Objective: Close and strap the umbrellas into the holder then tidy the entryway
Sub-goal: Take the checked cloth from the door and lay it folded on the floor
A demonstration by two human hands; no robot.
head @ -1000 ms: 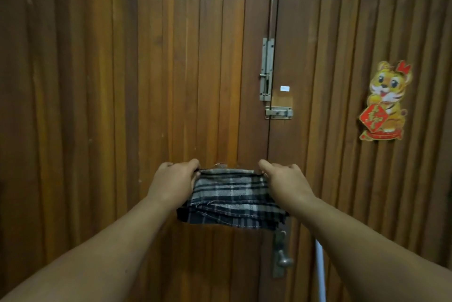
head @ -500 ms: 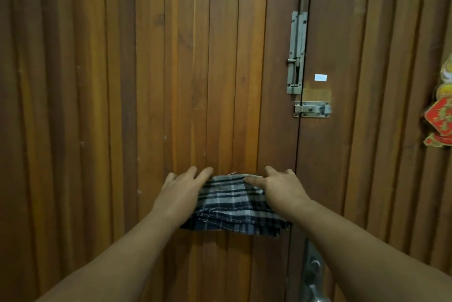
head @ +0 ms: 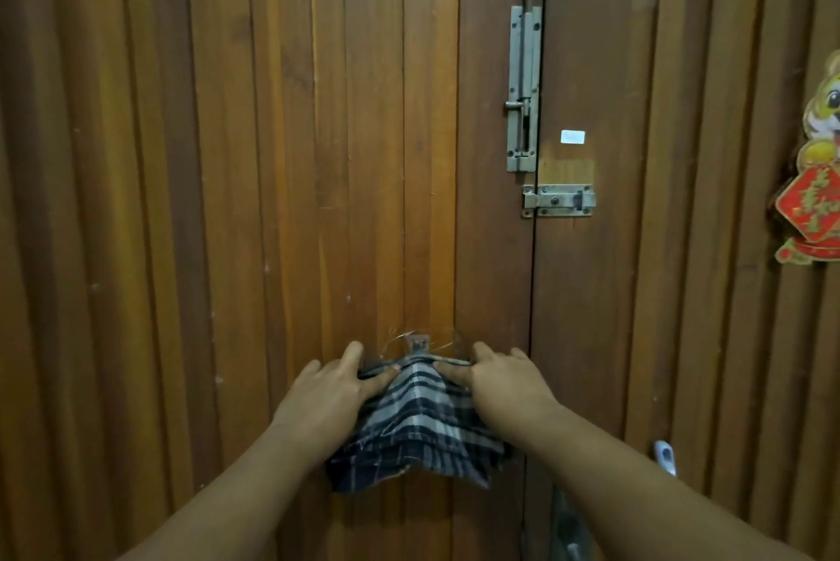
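A folded plaid cloth (head: pixel 416 428), black, grey and white, hangs against the wooden door (head: pixel 272 197) from a small clear adhesive hook (head: pixel 418 343). My left hand (head: pixel 334 392) pinches the cloth's top edge on the left, thumb on the fabric and fingers against the door. My right hand (head: pixel 504 383) pinches the top edge on the right in the same way. The cloth peaks at the hook between both hands. No umbrella or holder is in view.
A vertical slide bolt (head: pixel 523 90) and a horizontal latch (head: pixel 558 200) sit on the door seam above right. A tiger sticker (head: pixel 813 169) is at the right edge. A door handle (head: pixel 568 533) and a white object (head: pixel 664 456) show at lower right.
The view has shifted closer and leftward. The cloth's middle now hangs from the hook, its top edge peaked instead of flat, and both hands have drawn closer together.
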